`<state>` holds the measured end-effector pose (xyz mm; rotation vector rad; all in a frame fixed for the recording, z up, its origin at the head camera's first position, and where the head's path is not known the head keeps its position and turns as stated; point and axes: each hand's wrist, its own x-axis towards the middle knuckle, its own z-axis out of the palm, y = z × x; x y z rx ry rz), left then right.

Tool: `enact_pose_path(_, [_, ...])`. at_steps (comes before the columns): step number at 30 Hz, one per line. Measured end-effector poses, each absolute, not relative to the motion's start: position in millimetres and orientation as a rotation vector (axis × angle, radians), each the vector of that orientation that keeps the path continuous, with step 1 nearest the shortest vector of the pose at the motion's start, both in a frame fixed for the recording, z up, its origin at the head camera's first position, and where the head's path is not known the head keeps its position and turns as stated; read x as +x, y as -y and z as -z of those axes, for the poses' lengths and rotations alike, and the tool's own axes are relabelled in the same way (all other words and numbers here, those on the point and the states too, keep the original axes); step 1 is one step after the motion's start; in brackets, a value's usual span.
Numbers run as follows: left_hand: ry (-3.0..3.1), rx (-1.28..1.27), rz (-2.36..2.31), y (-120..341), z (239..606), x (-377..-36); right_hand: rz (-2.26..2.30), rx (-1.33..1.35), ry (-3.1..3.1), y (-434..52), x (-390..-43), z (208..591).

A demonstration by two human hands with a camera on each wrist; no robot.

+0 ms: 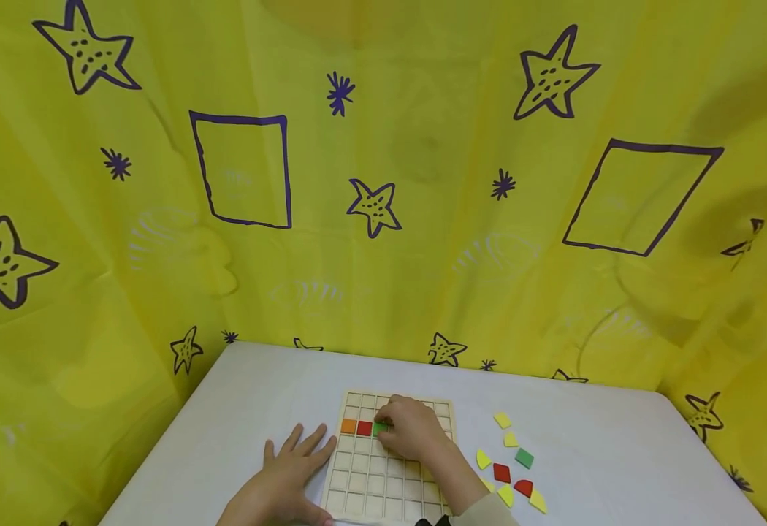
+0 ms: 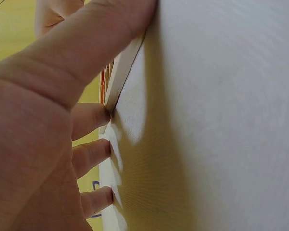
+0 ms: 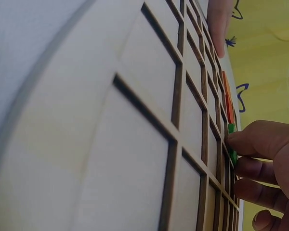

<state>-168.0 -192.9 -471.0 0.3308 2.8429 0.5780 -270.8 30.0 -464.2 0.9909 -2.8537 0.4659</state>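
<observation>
A pale wooden grid board [image 1: 357, 482] lies on the white table. In one of its upper rows an orange square tile [image 1: 348, 426], a red square tile [image 1: 364, 428] and a green tile [image 1: 380, 429] stand side by side. My right hand [image 1: 413, 427] reaches over the board and pinches the green tile at its cell, thumb and fingertips around it in the right wrist view; the fingers cover part of it. Along the board's left edge my left hand [image 1: 285, 475] lies with spread fingers, its thumb by the near left corner and its index fingertip at the side.
To the right of the board lie loose pieces: several yellow ones [image 1: 503, 419], some with a curved side, a green square [image 1: 524, 458], a red square [image 1: 502, 473] and a red rounded piece [image 1: 524, 487]. A yellow patterned curtain [image 1: 383, 292] rises behind the table [image 1: 594, 438].
</observation>
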Motion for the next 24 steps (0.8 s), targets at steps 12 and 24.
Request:
enact_pose_path(12, [-2.838,0.306,-0.531,192.9,470.1,-165.7,-0.455,0.954,2.851,-28.2,-269.3,468.9])
enact_pose_path(24, [-2.837,0.322,-0.552,191.5,472.5,-168.2,-0.510,0.957,2.802,-31.2,-264.2,465.7])
